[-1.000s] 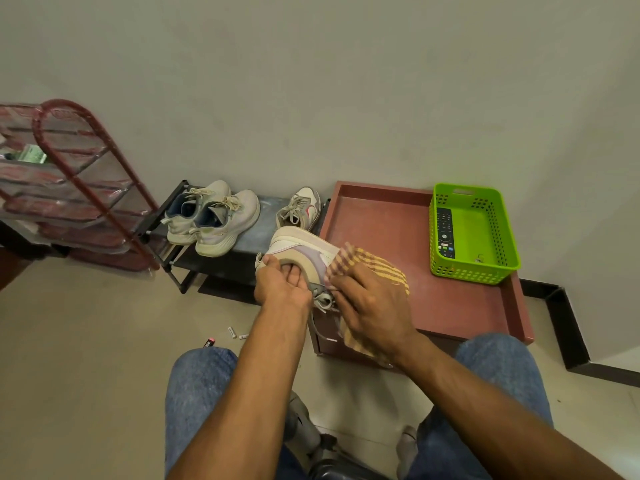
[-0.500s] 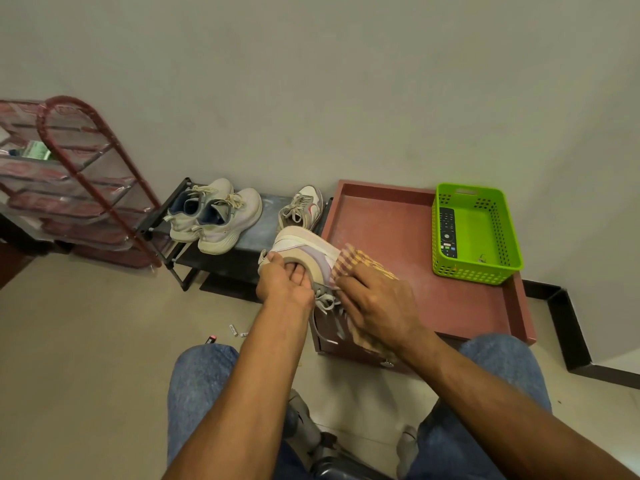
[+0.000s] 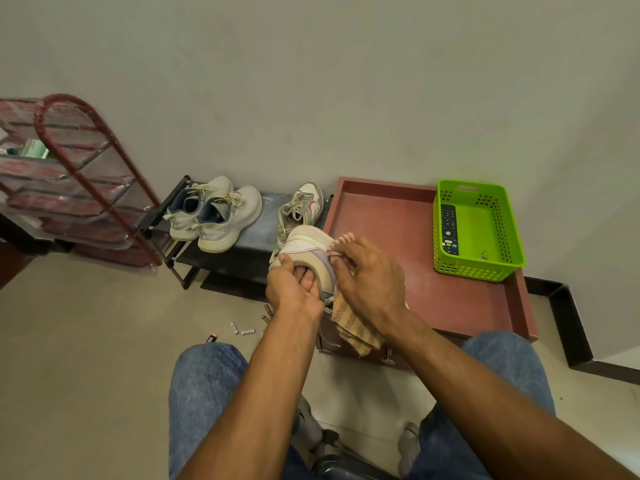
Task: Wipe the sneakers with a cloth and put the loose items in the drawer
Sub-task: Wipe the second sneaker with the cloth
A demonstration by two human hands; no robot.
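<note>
Both hands grip: left (image 3: 294, 289) the sneaker (image 3: 304, 244), right (image 3: 370, 278) the cloth (image 3: 353, 327).

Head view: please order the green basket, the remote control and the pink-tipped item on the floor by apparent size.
1. Green basket
2. Remote control, inside the basket
3. Pink-tipped item, nearer the camera yet clearly smallest

We see a woven striped cloth (image 3: 353, 327) against a matt, stitched sneaker (image 3: 306, 244) with a smooth rubbery sole. The green basket (image 3: 498, 268) looks like glossy perforated plastic, the red-brown cabinet top (image 3: 388, 216) dull, and the jeans (image 3: 204, 386) coarse denim.
</note>
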